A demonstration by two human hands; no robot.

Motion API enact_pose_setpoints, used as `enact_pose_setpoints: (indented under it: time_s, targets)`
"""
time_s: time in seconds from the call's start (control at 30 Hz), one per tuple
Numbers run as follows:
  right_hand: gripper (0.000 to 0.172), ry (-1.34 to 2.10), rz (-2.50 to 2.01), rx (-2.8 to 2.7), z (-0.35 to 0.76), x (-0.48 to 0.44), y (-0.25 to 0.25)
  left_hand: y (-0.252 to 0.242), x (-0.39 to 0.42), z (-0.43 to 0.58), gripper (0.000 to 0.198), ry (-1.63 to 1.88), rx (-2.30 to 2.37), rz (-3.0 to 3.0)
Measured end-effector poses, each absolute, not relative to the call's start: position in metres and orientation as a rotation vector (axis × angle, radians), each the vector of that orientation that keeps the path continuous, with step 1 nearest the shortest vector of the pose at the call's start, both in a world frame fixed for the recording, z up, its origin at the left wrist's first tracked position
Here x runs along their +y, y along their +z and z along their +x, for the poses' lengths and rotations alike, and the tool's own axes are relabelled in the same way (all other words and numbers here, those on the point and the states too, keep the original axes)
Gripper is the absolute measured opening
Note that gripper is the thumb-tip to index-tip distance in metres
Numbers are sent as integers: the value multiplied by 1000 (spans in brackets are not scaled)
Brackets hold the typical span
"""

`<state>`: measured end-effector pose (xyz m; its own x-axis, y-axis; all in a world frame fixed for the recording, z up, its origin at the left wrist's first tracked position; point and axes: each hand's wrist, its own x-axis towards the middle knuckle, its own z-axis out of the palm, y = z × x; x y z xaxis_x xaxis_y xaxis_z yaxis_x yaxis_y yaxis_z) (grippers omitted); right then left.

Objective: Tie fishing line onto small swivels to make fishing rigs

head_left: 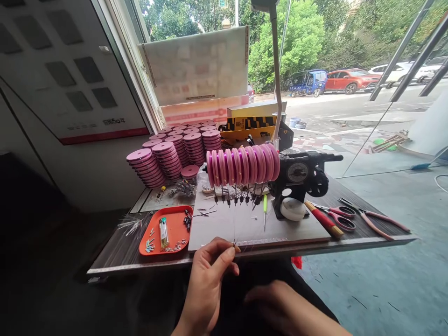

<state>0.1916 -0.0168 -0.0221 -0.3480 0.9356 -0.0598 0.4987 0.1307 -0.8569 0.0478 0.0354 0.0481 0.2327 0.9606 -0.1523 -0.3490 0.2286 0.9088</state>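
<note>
My left hand [212, 270] is closed in a pinch in front of the board's near edge. A faint thin line runs down to its fingertips, where a tiny dark piece sticks up; its kind is too small to make out. My right hand [268, 294] is low in front of my dark clothing, smeared by motion, its fingers unclear. Above the hands, a row of pink spools [241, 165] sits on a black hand-cranked winder [297, 175]. Small dark pieces [241, 200] hang below the spools on short lengths.
An orange tray [147, 233] holds a lighter [164, 232] and small metal parts. A green-handled tool [265, 210] lies on the board [217, 233]. Scissors [341, 218] and pliers [376, 221] lie at the right. Stacked pink spools [168, 161] stand behind, left of a lamp stem [276, 70].
</note>
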Motion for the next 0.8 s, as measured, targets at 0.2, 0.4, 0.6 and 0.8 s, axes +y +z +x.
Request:
enact_pose_setpoints:
  time_s: [0.2,0.4,0.6,0.8]
  targets:
    - [43,1314,-1199,-1091,208,-11,14,33,35,60,8,1047,888,888]
    - [43,1130,-1226,-1165,203,5,28,29,39,68,10,1071,953,1129]
    - [34,1001,-1268,-1218,206,12,33,36,42,68,9,940,941,1231]
    - [33,1150,-940,-855,200,6,15,42,46,67,4,756,888,1054]
